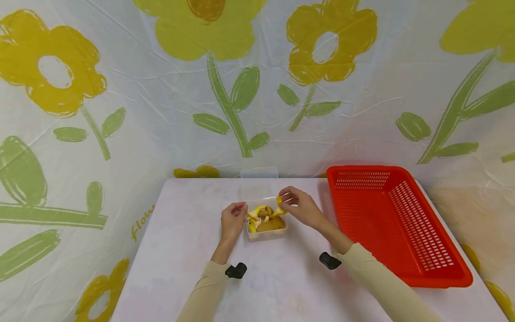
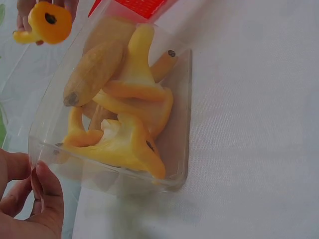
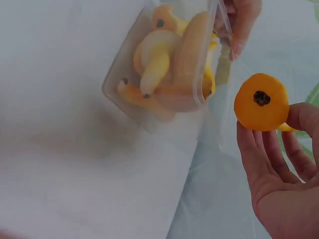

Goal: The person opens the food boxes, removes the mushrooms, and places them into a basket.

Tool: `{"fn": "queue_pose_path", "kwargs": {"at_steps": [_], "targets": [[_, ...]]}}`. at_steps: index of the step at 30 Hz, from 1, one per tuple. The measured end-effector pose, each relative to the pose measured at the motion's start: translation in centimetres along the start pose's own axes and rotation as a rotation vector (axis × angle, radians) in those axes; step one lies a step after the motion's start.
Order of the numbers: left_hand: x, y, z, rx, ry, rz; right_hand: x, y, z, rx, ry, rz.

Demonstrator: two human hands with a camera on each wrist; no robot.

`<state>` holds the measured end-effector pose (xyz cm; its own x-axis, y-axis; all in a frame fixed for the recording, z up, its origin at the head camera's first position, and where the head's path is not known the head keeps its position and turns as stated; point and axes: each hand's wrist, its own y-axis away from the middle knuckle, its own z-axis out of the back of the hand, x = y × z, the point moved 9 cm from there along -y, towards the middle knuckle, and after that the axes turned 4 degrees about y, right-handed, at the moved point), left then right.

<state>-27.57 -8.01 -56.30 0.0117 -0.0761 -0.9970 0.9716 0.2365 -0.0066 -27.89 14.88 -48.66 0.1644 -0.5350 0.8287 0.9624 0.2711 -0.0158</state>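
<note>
A small clear plastic box (image 1: pixel 267 236) stands on the table, holding several yellow and tan banana-like pieces (image 1: pixel 270 223) with dark tips; some look pale inside. At the box's left side is my left hand (image 1: pixel 232 223), thumb and fingers pinching its wall near a corner (image 2: pixel 34 149). Over the right side of the box, my right hand (image 1: pixel 301 208) holds a yellow banana-like piece (image 1: pixel 278 205) between thumb and fingers. Its rounded end with a dark spot faces the camera in the right wrist view. Part of this piece is hidden by the fingers.
A large red plastic basket (image 1: pixel 378 223) with slotted walls stands on the right of the table. Behind the box, a clear lid (image 1: pixel 259 174) leans up near the back edge. A flower-printed cloth (image 1: pixel 257 112) hangs behind the table (image 1: pixel 181 250).
</note>
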Motion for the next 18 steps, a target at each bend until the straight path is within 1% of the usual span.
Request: {"fn": "queue_pose_path", "kwargs": {"at_steps": [6,9,12,18], "targets": [[-0.1,-0.1,0.1,-0.003,0.000,0.010,-0.9,0.6,2.2,0.000,-0.066,-0.027],[0.1,-0.1,0.1,-0.005,0.001,0.018,-1.5,1.0,3.4,0.007,-0.098,-0.061],[0.2,-0.1,-0.1,0.001,-0.001,0.025,-2.2,1.6,4.7,0.014,-0.119,-0.089],[0.2,-0.1,0.1,-0.006,-0.014,0.026,-3.1,2.4,7.2,-0.001,-0.156,-0.115]]}}
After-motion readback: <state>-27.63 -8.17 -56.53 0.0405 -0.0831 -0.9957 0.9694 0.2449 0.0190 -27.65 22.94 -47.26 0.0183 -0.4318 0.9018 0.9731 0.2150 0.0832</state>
